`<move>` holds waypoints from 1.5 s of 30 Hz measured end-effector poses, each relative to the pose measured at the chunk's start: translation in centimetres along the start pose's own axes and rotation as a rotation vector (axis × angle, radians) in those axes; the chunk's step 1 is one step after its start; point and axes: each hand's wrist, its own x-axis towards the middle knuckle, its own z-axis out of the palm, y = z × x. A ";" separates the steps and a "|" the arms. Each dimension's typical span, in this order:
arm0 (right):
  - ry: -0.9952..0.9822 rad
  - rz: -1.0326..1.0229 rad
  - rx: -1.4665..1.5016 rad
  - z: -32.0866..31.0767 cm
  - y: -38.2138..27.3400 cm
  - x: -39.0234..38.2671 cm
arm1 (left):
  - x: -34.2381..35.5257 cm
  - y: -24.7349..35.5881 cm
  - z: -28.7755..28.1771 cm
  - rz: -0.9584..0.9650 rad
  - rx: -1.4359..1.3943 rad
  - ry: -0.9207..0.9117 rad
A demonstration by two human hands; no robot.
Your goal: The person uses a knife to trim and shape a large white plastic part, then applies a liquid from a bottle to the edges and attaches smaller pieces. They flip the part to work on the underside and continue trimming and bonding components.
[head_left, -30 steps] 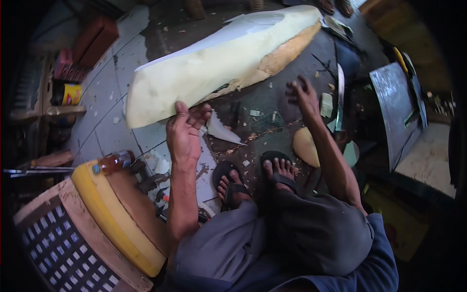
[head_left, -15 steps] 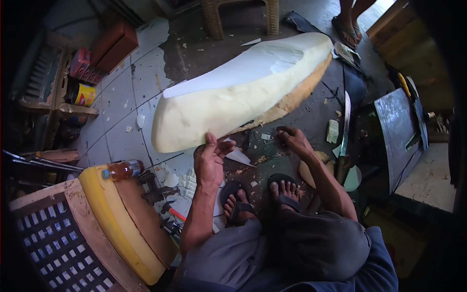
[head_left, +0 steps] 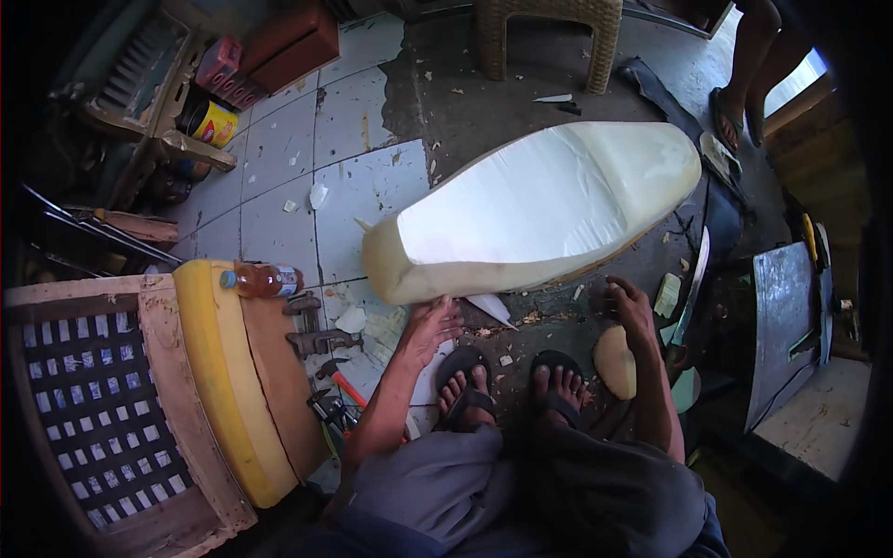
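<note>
My L hand, fingers part-spread, by foam seat edge; R hand loosely half-open. Bottle w/ amber liquid lies on yellow cushion.

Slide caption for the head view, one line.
Left hand at the near edge of a long, pale seat-shaped piece, right hand beside it, long knife farther right.
</note>
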 end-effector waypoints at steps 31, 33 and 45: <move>0.259 -0.280 -0.482 -5.3 3.1 0.2 | 10.6 9.1 -5.5 0.311 -0.154 0.430; 0.455 -0.348 -0.712 -6.6 4.1 -2.0 | 9.8 9.6 -5.5 0.280 -0.255 0.420; 0.717 -0.226 -0.733 -10.9 13.3 -8.4 | 7.6 13.1 -5.7 0.140 -0.166 0.227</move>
